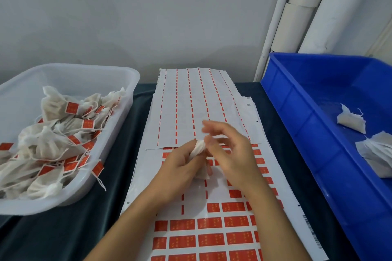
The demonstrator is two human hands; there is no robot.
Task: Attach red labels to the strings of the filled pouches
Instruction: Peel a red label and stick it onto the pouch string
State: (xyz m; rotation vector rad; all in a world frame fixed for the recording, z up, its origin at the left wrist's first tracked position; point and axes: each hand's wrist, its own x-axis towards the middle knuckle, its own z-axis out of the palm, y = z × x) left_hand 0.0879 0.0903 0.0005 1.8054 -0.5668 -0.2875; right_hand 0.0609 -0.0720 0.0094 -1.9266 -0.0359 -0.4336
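My left hand [180,167] grips a white filled pouch [198,150] over the label sheet, its gathered top sticking out between my fingers. My right hand [229,150] is at the pouch's top with its fingertips blurred; whether it pinches the string I cannot tell. Red labels [212,239] fill the lower part of the sheet [146,176]. A used sheet [191,101] with only thin red strips left lies above it. The clear tub [127,99] at the left holds several pouches with red labels [72,107] on their strings.
A blue bin [297,123] at the right holds two unlabelled white pouches [352,119]. White pipes [297,17] stand against the wall behind it. A dark cloth [84,218] covers the table.
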